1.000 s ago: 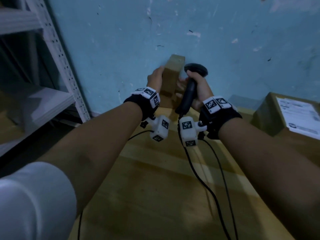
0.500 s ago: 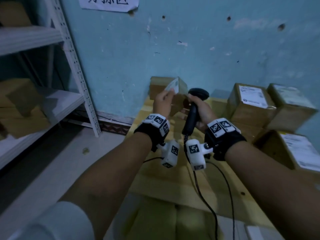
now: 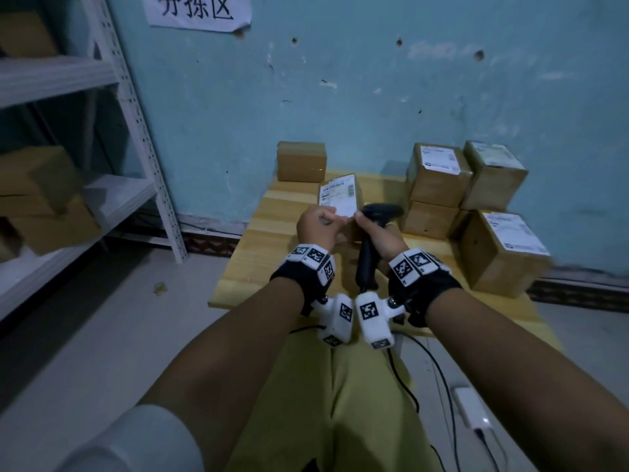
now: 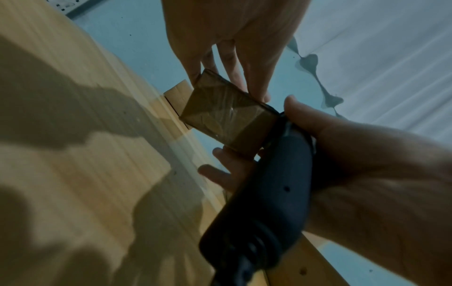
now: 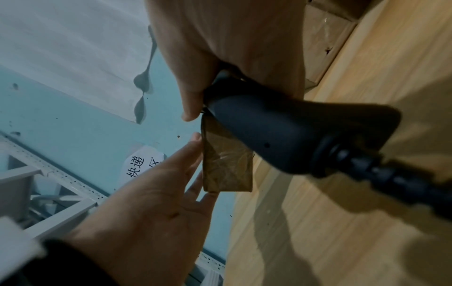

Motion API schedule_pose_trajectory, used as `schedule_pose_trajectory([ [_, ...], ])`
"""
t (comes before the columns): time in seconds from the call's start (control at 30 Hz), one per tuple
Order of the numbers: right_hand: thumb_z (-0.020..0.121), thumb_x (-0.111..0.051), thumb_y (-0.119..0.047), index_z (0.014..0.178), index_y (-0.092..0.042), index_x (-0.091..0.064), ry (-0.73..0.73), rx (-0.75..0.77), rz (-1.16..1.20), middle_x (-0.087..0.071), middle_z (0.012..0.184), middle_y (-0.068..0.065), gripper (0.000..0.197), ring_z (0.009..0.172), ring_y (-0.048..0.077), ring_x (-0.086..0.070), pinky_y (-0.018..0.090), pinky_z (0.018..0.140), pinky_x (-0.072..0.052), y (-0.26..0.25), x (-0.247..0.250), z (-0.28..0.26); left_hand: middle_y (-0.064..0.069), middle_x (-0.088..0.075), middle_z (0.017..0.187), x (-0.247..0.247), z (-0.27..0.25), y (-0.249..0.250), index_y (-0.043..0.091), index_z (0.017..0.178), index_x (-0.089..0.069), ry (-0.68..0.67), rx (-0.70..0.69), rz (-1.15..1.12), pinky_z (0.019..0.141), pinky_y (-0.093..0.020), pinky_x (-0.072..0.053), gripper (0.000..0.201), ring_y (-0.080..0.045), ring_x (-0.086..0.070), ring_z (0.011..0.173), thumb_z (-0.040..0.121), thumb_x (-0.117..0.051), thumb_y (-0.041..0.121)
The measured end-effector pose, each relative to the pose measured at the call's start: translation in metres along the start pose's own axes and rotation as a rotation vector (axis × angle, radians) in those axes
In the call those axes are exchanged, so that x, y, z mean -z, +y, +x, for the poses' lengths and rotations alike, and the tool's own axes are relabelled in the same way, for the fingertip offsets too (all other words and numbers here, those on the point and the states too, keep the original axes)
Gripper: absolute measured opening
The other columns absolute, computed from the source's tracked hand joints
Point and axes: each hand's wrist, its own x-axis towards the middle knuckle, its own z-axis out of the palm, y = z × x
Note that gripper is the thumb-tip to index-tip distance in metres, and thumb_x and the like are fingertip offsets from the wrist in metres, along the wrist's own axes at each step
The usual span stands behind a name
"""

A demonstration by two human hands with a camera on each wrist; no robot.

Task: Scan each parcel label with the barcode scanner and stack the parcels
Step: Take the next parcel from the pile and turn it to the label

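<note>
Five parcels rest on the desk (image 3: 258, 253): four stacked at the frame's right (image 3: 439, 178), presumably waiting or done, and one (image 3: 301, 161) alone by the wall. A sixth, the small parcel (image 3: 340, 199), is raised at centre with its label tilted upward, likely for scanning. Its left edge is pinched by the left hand (image 3: 318, 226), while the right hand (image 3: 381, 235) clenches the scanner (image 3: 369, 247) upright, thumb touching the parcel's right edge.

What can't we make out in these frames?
- Label text on the held parcel: head view, too small and blurred.
- Scanner trigger: covered by the right hand.
- Held parcel's label side: faces away in both wrist views.
- Left hand fingertips: head view, behind the parcel.
</note>
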Motion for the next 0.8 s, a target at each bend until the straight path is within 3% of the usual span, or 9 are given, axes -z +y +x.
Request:
schedule_pose_trajectory([
  [0.07, 0.062, -0.080, -0.043, 0.112, 0.003, -0.062, 0.038, 0.011, -0.020, -0.068, 0.107, 0.020, 0.071, 0.098, 0.038, -0.066, 0.056, 0.091, -0.051, -0.009, -0.002, -0.018, -0.021, -0.061, 0.115, 0.001, -0.007, 0.002, -0.006, 0.067, -0.063, 0.007, -0.035, 0.012, 0.052, -0.001, -0.041, 0.015, -0.018, -0.055, 0.092, 0.079, -0.068, -0.001],
  [0.13, 0.071, -0.078, -0.032, 0.111, 0.003, -0.062, 0.067, 0.007, -0.028, -0.068, 0.108, 0.020, 0.055, 0.098, 0.037, -0.066, 0.056, 0.090, -0.051, -0.012, -0.003, -0.023, -0.021, -0.062, 0.112, 0.004, -0.009, 0.003, -0.014, 0.078, -0.067, 0.004, -0.077, 0.035, 0.060, -0.003, -0.041, 0.015, -0.020, -0.057, 0.094, 0.077, -0.071, 0.000],
  [0.23, 0.057, -0.079, -0.037, 0.110, 0.000, -0.059, 0.091, 0.016, -0.019, -0.068, 0.106, 0.019, 0.068, 0.096, 0.036, -0.066, 0.056, 0.089, -0.051, -0.014, -0.006, -0.019, -0.021, -0.062, 0.111, 0.008, -0.008, 0.006, -0.010, 0.085, -0.069, 0.010, -0.116, 0.071, 0.080, -0.021, -0.045, 0.020, -0.030, -0.059, 0.105, 0.073, -0.076, 0.004],
  [0.3, 0.048, -0.078, -0.040, 0.116, -0.001, -0.057, 0.084, 0.018, -0.008, -0.068, 0.105, 0.018, 0.081, 0.094, 0.034, -0.067, 0.056, 0.089, -0.052, -0.014, -0.006, -0.014, -0.019, -0.052, 0.120, 0.012, -0.002, 0.005, -0.005, 0.101, -0.063, 0.039, -0.066, 0.061, 0.091, -0.031, -0.047, 0.033, -0.030, -0.054, 0.111, 0.073, -0.076, 0.008],
  [0.4, 0.059, -0.076, -0.033, 0.116, 0.000, -0.057, 0.066, 0.030, -0.006, -0.068, 0.105, 0.019, 0.069, 0.095, 0.034, -0.067, 0.056, 0.090, -0.051, -0.017, -0.007, -0.015, -0.014, -0.038, 0.139, 0.022, 0.010, 0.000, 0.009, 0.132, -0.042, 0.047, 0.135, -0.024, 0.104, -0.041, -0.042, 0.058, -0.028, -0.045, 0.125, 0.082, -0.069, 0.023],
  [0.5, 0.073, -0.074, -0.024, 0.112, 0.000, -0.058, 0.036, 0.019, -0.011, -0.067, 0.107, 0.019, 0.049, 0.098, 0.036, -0.066, 0.054, 0.088, -0.052, -0.019, -0.007, -0.018, -0.012, -0.043, 0.142, 0.030, 0.017, -0.007, 0.014, 0.143, -0.027, -0.087, 0.317, -0.150, 0.098, -0.044, -0.047, 0.069, -0.031, -0.050, 0.124, 0.087, -0.061, 0.036],
  [0.63, 0.083, -0.067, -0.018, 0.089, -0.011, -0.060, -0.044, 0.005, -0.019, -0.064, 0.096, 0.015, 0.011, 0.100, 0.036, -0.063, 0.046, 0.073, -0.054, -0.013, -0.006, -0.012, -0.010, -0.054, 0.132, 0.032, 0.014, -0.010, 0.012, 0.139, -0.038, -0.290, 0.418, -0.221, 0.080, -0.038, -0.054, 0.059, -0.027, -0.057, 0.111, 0.089, -0.058, 0.037],
  [0.7, 0.084, -0.066, -0.017, 0.093, -0.011, -0.060, -0.068, 0.000, -0.020, -0.064, 0.098, 0.014, 0.013, 0.099, 0.034, -0.062, 0.047, 0.074, -0.053, -0.009, -0.006, -0.009, -0.011, -0.058, 0.123, 0.031, 0.011, -0.011, 0.007, 0.134, -0.044, -0.306, 0.423, -0.267, 0.079, -0.037, -0.055, 0.049, -0.025, -0.058, 0.106, 0.091, -0.057, 0.027],
  [0.8, 0.084, -0.066, -0.017, 0.106, -0.008, -0.058, -0.069, -0.021, -0.021, -0.062, 0.100, 0.015, 0.025, 0.095, 0.032, -0.061, 0.049, 0.077, -0.052, -0.005, -0.004, -0.004, -0.016, -0.057, 0.129, 0.030, 0.012, -0.014, 0.003, 0.133, -0.046, -0.287, 0.391, -0.297, 0.087, -0.037, -0.049, 0.044, -0.029, -0.058, 0.107, 0.091, -0.057, 0.015],
])
